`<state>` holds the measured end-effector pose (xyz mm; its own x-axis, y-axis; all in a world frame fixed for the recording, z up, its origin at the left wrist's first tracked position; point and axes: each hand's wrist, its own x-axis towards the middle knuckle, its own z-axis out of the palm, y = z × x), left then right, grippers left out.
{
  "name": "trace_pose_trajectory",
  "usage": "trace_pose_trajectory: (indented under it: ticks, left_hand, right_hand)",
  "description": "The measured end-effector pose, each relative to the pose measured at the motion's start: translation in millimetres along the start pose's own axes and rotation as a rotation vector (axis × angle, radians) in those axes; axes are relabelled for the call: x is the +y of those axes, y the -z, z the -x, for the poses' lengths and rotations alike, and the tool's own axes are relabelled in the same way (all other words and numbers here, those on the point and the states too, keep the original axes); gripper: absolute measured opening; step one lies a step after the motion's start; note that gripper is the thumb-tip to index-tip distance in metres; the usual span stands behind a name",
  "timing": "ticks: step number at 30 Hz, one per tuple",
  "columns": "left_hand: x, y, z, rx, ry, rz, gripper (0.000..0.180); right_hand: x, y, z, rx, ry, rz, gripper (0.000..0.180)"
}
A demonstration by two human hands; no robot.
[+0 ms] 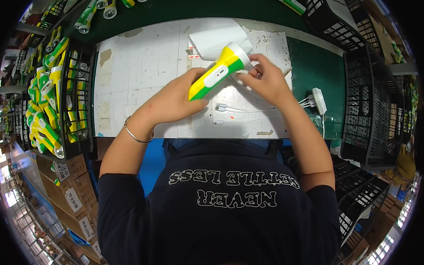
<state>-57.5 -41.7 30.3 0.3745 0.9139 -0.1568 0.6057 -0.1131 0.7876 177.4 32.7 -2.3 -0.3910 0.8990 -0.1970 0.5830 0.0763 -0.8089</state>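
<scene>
My left hand [176, 99] is wrapped round the yellow and green body of a flashlight [216, 75]. Tilted, it has its white head up and to the right, and a pale panel with a small switch faces up. My right hand [266, 80] is beside the head with its fingers curled in; what they pinch, if anything, I cannot make out. Behind the flashlight lies a curled white sheet [220, 40], with small red-and-white labels [194, 56] by its left edge. White charging cables [241, 108] lie below my hands, their plugs pointing left.
At left, a black basket [76, 144] is heaped with yellow-green flashlights [45, 112]. More flashlights [110, 11] lie at the far left of the green table [179, 7]. A white power block [319, 100] sits right of the white work board [129, 83]. Black crates [374, 110] stand at right.
</scene>
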Motion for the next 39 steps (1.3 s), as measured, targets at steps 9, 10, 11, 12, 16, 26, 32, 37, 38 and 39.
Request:
trace_pose_trajectory:
  ticks: [9, 10, 11, 12, 16, 26, 32, 37, 38, 39]
  left_hand:
    - [-11, -20, -3, 0.05, 0.065, 0.431, 0.074]
    - [-10, -22, -6, 0.086, 0.054, 0.392, 0.074]
    - [-10, -25, -8, 0.121, 0.044, 0.356, 0.074]
    - [-6, -27, -10, 0.117, 0.041, 0.358, 0.074]
    - [3, -35, -21, 0.153, 0.033, 0.266, 0.071]
    - [13, -52, -25, 0.498, -0.097, -0.298, 0.072]
    - [10, -50, -26, 0.421, -0.094, -0.224, 0.07]
    - [7, -46, -29, 0.366, -0.061, -0.243, 0.07]
    - [7, -45, -27, 0.365, -0.054, -0.228, 0.069]
    - [5, -44, -24, 0.379, -0.047, -0.237, 0.069]
  right_hand:
    - [17, -20, 0, 0.12, 0.223, 0.118, 0.022]
    - [18, -16, 0, 0.021, 0.134, -0.173, 0.021]
    - [7, -9, 6, -0.05, 0.089, -0.404, 0.022]
    - [3, -5, 8, -0.046, 0.086, -0.402, 0.022]
    - [0, 3, 13, -0.027, 0.088, -0.506, 0.023]
    - [9, 5, 17, 0.011, 0.022, -0.449, 0.023]
    - [3, 11, 20, -0.063, -0.025, -0.502, 0.02]
    - [7, 7, 10, -0.036, -0.014, -0.445, 0.019]
    - [5, 6, 9, -0.026, 0.004, -0.417, 0.019]
    - [3, 4, 9, -0.037, 0.019, -0.419, 0.019]
